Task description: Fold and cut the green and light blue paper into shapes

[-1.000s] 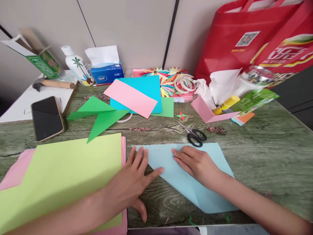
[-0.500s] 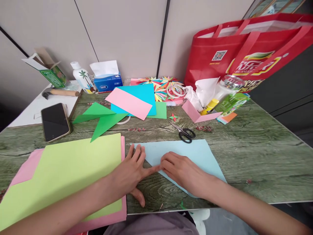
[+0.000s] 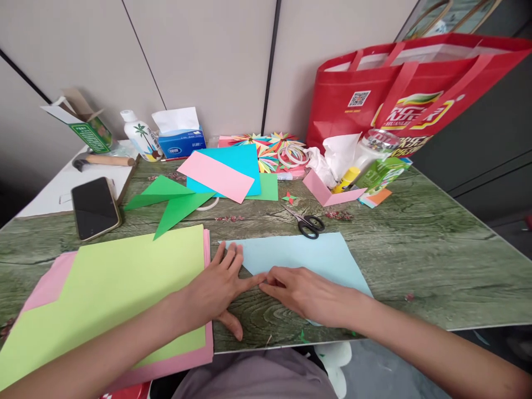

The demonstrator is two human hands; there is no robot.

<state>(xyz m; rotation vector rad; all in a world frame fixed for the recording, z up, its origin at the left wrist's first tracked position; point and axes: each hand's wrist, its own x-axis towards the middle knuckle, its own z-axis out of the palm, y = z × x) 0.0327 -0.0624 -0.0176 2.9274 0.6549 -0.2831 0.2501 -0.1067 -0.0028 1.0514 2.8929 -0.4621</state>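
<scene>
A light blue sheet of paper (image 3: 307,252) lies on the table in front of me, its slanting lower-left edge facing my lap; it looks folded over. My left hand (image 3: 220,288) is spread open, with fingertips pressing the paper's pointed left corner and one finger reaching along the slanting edge. My right hand (image 3: 303,291) is closed, thumb and fingertips pinched at that same edge, touching the left hand's outstretched finger. Its palm covers the lower part of the sheet. Black-handled scissors (image 3: 310,224) rest just beyond the paper's far edge.
Yellow-green paper (image 3: 137,282) lies over pink sheets at left. Green folded pieces (image 3: 178,210), a pink strip (image 3: 216,174) and a phone (image 3: 95,208) lie behind. A pink paper box (image 3: 328,194) holds a glue stick. A red bag (image 3: 353,105) stands at back right.
The view has shifted slightly to the right. My right hand's fingertips have slid a little left along the paper's slanting edge; my left hand stays spread at the corner.
</scene>
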